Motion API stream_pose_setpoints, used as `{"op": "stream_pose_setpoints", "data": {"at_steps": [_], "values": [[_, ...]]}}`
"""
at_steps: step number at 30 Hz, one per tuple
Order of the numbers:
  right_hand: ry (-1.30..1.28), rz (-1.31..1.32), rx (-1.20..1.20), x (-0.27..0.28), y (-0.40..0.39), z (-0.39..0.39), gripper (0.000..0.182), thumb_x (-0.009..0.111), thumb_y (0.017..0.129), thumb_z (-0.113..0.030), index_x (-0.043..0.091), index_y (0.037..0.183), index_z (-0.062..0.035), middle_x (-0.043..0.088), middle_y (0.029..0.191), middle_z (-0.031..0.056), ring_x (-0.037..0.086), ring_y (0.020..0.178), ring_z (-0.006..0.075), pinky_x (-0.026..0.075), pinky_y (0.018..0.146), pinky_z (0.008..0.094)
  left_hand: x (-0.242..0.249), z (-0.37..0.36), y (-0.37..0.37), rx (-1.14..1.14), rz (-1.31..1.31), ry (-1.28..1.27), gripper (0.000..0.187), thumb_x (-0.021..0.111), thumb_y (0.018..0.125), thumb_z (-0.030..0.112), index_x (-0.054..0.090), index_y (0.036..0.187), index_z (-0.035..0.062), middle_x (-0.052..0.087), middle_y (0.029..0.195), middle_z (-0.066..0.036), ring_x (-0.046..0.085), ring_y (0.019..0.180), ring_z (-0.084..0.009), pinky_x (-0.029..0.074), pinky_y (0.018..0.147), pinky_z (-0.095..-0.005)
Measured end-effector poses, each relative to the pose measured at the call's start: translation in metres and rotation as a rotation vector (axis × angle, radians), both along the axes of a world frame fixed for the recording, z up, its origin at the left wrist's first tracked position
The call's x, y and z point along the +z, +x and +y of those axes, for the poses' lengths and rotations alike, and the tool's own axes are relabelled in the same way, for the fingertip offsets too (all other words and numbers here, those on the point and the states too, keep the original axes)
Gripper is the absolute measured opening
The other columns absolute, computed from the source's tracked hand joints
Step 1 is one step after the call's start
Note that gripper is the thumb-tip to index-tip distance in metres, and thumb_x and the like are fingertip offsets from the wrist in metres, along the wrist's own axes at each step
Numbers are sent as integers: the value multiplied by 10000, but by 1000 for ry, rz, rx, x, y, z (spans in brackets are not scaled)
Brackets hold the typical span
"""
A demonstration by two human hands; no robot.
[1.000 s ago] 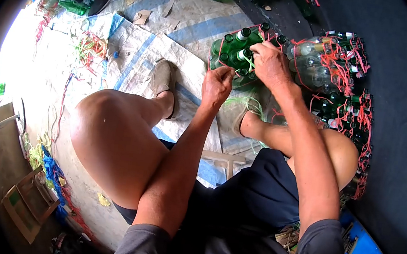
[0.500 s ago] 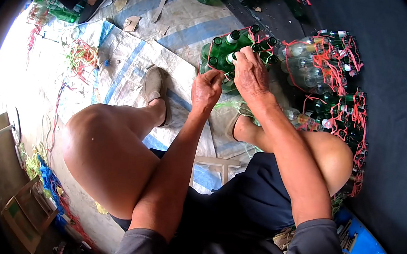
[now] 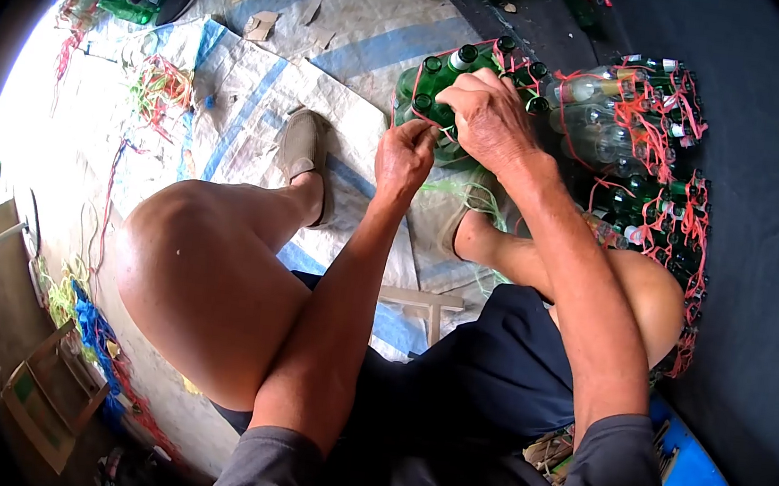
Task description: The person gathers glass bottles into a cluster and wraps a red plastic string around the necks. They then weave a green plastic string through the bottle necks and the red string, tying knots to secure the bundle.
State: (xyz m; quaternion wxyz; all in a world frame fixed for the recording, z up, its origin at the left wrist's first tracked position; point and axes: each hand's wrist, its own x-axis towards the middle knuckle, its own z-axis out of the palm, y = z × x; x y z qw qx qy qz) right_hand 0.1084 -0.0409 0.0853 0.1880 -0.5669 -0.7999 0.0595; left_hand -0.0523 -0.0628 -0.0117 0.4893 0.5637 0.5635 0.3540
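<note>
The left hand (image 3: 404, 161) is closed in a pinch at the near side of a bundle of green bottles (image 3: 428, 81), beside its red cord (image 3: 422, 116); what the fingertips grip is too small to tell. The right hand (image 3: 490, 121) curls over the bundle's near right part, and its grip cannot be told. The bundle stands upright on a blue-striped sheet (image 3: 269, 126), beyond the person's 2 feet. At least 1 bottle neck there bears a pale band (image 3: 467, 53), its writing unreadable. To the right lie clear bottles (image 3: 607, 141) tied with red cord; nearer are more green bottles (image 3: 640, 208), 1 with a white label (image 3: 634, 236), also illegible.
</note>
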Motion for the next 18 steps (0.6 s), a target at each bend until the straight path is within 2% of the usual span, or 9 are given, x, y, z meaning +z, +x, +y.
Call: {"op": "stream_pose_setpoints", "data": {"at_steps": [1,4,5,7,10,11,14,15,18], "values": [[-2,-8,41,-3,-1,3,115,715,802,-63,772,866,-140,702,952,30,635,1032,259,452,946,413,0,1,0,-1,21,-10,208,718,987,163,746,964,-41,615,667,-72,516,648,-106,464,624,-337],[-132,-189,157,-3,2,13,177,656,820,-14,773,866,-137,716,985,14,637,1068,241,445,968,401,1,0,1,40,92,-39,259,750,968,236,784,993,-19,671,688,-129,606,649,-137,503,650,-359],[-254,-205,159,-2,3,15,196,653,815,-15,783,858,-156,717,988,-2,628,1093,227,417,1002,406,1,-2,2,69,105,-57,274,756,963,253,790,997,-17,685,695,-142,627,650,-147,510,654,-365],[-364,-196,148,-2,3,19,288,621,823,0,811,925,-190,724,1015,-6,616,1130,238,398,1042,425,-1,-2,2,111,126,-84,327,779,946,312,803,985,-11,717,721,-192,685,647,-200,529,661,-393],[-524,-227,126,-2,2,26,371,607,834,8,829,1011,-230,731,1082,9,598,1183,268,397,1069,436,0,-2,6,135,207,-118,330,783,945,316,800,968,-13,705,707,-204,677,620,-230,526,650,-409],[-577,-244,120,-1,1,28,393,604,837,10,833,1035,-242,733,1105,15,592,1199,278,399,1074,440,-2,-2,8,154,214,-104,395,786,943,388,799,953,-6,698,714,-223,675,618,-304,524,652,-434],[-766,-328,110,10,-6,39,427,614,845,5,833,1078,-277,729,1164,28,575,1233,304,410,1073,452,9,0,8,141,322,-154,498,776,937,497,792,925,0,678,715,-245,666,634,-374,519,657,-465],[-809,-337,107,10,-7,42,447,616,842,11,829,1096,-289,726,1188,35,569,1243,310,418,1064,457,9,1,8,139,324,-183,590,766,916,593,785,897,3,658,704,-256,653,645,-415,509,658,-488],[-793,-350,158,13,-6,42,462,620,836,21,821,1110,-293,725,1193,37,568,1250,311,417,1064,458,4,-2,7,198,235,-99,616,776,898,615,778,879,-1,647,695,-260,653,641,-410,506,656,-494]]}}
